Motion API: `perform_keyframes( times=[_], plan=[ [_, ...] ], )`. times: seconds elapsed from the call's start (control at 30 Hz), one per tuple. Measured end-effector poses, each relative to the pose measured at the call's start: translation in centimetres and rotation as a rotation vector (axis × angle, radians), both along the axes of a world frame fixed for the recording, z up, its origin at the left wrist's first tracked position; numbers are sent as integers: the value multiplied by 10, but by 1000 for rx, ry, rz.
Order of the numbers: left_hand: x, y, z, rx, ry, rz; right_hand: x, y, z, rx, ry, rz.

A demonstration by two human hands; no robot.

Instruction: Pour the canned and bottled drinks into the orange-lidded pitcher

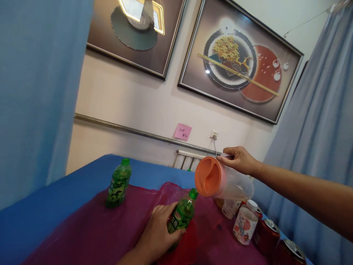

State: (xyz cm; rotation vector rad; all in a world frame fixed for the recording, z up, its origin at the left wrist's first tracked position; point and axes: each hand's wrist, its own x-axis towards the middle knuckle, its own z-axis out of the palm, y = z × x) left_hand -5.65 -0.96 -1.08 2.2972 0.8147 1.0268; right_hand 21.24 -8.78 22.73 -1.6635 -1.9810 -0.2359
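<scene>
In the head view, my left hand (158, 232) is wrapped round a green drink bottle (183, 213). Its green cap is on, and the bottle leans a little to the right. My right hand (241, 160) grips the handle of a clear plastic pitcher (235, 184). The pitcher is tipped on its side, its orange lid (208, 176) facing left above and right of the bottle cap. Some pale liquid seems to lie along its lower side. Under the bottle is something bright red (190, 239), partly hidden by my left hand.
Another green bottle (119, 184) stands at the left on magenta plastic sheeting (110, 228) over a blue cover (91, 176). To the right are a white-capped bottle (245, 222) and several red cans (266, 235). Blue curtains (317, 129) hang at both sides.
</scene>
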Motion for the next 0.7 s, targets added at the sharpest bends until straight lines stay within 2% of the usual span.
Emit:
perform_keyframes(
  times=[0.7],
  plan=[
    [-1,1,1,23,-11,9,-2,-2,-1,-1,24,7]
  ],
)
